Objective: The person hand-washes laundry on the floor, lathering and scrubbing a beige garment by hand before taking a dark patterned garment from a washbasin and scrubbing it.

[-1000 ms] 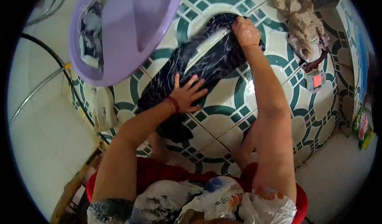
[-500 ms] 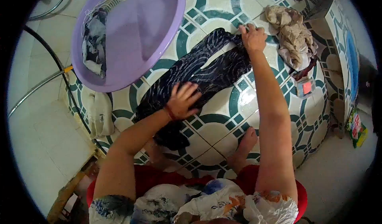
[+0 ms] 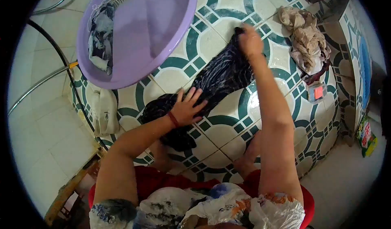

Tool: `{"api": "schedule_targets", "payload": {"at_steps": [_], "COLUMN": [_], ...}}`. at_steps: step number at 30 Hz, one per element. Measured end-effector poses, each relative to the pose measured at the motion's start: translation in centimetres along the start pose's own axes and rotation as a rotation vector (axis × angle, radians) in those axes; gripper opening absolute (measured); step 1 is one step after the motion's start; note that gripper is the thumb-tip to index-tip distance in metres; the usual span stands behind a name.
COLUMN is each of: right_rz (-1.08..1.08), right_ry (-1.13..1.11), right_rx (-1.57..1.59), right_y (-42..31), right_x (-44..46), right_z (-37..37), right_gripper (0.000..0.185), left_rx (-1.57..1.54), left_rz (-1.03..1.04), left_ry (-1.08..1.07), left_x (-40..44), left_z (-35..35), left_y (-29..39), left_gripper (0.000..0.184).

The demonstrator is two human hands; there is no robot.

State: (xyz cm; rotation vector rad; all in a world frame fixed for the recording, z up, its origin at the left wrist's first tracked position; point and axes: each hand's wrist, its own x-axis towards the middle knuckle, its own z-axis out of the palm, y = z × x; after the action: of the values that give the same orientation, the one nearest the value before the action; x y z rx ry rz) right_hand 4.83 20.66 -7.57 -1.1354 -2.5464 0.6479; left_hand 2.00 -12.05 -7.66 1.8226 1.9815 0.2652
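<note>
Wet dark trousers (image 3: 222, 76) with thin pale wavy lines lie bunched across the tiled floor in front of me. My left hand (image 3: 187, 109), a red band at its wrist, rests open on their near part with the fingers spread. At the far end, my right hand (image 3: 250, 41) is closed on the gathered cloth; its fingertips are partly hidden and a little blurred. Part of the cloth is folded near my left foot (image 3: 161, 155).
A purple basin (image 3: 136, 80) with a washboard and a dark-and-white cloth (image 3: 102, 37) stands at upper left. White shoes (image 3: 105, 113) sit below it, beside a black hose (image 3: 61, 54). Beige clothes (image 3: 303, 37) and a small box with a pink bar (image 3: 317, 92) lie right.
My right hand has closed on the far end of the trousers, and their two legs are now drawn together into a narrower bunch. My left hand stays on the near part.
</note>
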Motion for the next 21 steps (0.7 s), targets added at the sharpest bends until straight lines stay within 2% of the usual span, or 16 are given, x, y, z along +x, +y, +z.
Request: {"api": "schedule_targets", "payload": {"at_steps": [1,3,4,6,7,10,11,12,13,14,15,16,18,19,20,21], "right_rz": [-0.124,-0.575,-0.577,-0.458,-0.392,-0.174,-0.293,-0.294,-0.498,-0.67,-0.666,-0.834,-0.563,-0.483,-0.265,-0.225], "right_ry": [-0.19,-0.115,-0.125,-0.148,-0.166,-0.125,-0.11,-0.117,-0.101,-0.131,-0.143,-0.4,-0.465,-0.204,-0.067,-0.111], "right_rx": [-0.034,-0.259,-0.259,-0.23,-0.209,-0.221,-0.213,-0.139,-0.042,0.052,0.053,-0.152,-0.132,-0.236,-0.254,-0.253], "right_y": [-1.9,-6.3,-5.9,-4.1,-3.2,-1.1,-1.4,-2.6,-4.5,-5.0,-3.6,-1.8,-1.3,1.1,1.7,1.9], "right_x": [-2.1,-10.1,-9.6,-8.2,-7.6,-1.6,-2.9,-5.9,-9.1,-13.6,-14.2,-14.6,-9.4,-4.9,-1.5,-1.8], "right_z": [1.3,4.6,4.4,3.9,3.7,2.9,3.6,4.3,4.1,5.7,7.2,8.7,2.4,1.7,0.8,0.8], "right_gripper": [0.018,0.011,0.011,0.016,0.019,0.021,0.021,0.019,0.014,0.011,0.011,0.011,0.014,0.012,0.011,0.011], "left_rx": [0.039,0.072,0.064,-0.01,0.017,0.044,0.055,0.071,0.08,0.076,0.051,0.024,0.067,0.075,0.094,0.098], "left_rz": [0.051,0.082,0.077,0.128,0.051,0.037,0.054,0.039,0.016,0.011,-0.003,-0.014,0.047,0.044,0.062,0.08], "left_ry": [0.046,0.108,0.106,-0.083,-0.015,-0.085,-0.07,-0.141,-0.215,-0.201,-0.252,-0.319,-0.05,-0.032,0.005,0.011], "left_x": [0.2,0.8,1.1,0.8,1.2,1.4,1.2,1.3,1.7,1.8,1.5,1.0,1.0,0.4,1.0,1.1], "left_z": [0.2,1.3,2.0,3.2,1.9,1.5,1.3,1.0,0.9,1.6,2.9,3.9,2.1,2.4,2.5,2.3], "left_y": [0.2,0.7,0.5,0.2,1.2,1.2,1.3,1.6,1.6,1.3,1.0,0.9,1.3,1.6,1.2,1.1], "left_gripper": [0.058,0.065,0.065,0.066,0.065,0.065,0.065,0.065,0.064,0.064,0.062,0.06,0.058,0.055,0.053,0.053]}}
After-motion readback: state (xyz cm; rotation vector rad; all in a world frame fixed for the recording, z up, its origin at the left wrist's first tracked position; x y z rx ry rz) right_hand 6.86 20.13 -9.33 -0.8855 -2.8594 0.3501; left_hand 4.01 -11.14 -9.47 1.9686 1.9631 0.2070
